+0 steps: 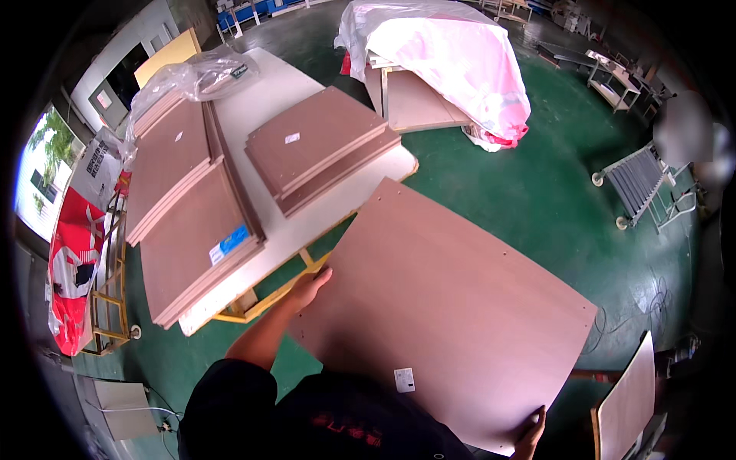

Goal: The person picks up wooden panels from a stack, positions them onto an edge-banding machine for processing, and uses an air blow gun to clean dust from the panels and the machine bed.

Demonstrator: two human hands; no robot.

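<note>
Both sets of your fingers point(326, 274) grip a large brown rectangular board point(460, 307), long axis ten-to-four: left hand point(307, 290) at nine o'clock, right hand point(529, 440) at five.

A loose, very dark, nearly black short-sleeved cloth top point(307, 418) is worn on the torso. Across its front, a short row of small red printed characters point(349, 432) is set, slanted and partly blurred. Near the lower edge of the view, a tiny pale ring-shaped mark point(438, 456) is shown on the same dark cloth. The upper left arm is covered by a wide, plain dark sleeve point(228, 395), by which the left forearm point(261, 333) is left bare. The left hand point(310, 287) and the right hand point(530, 437) are bare too, the latter only partly shown.
</note>
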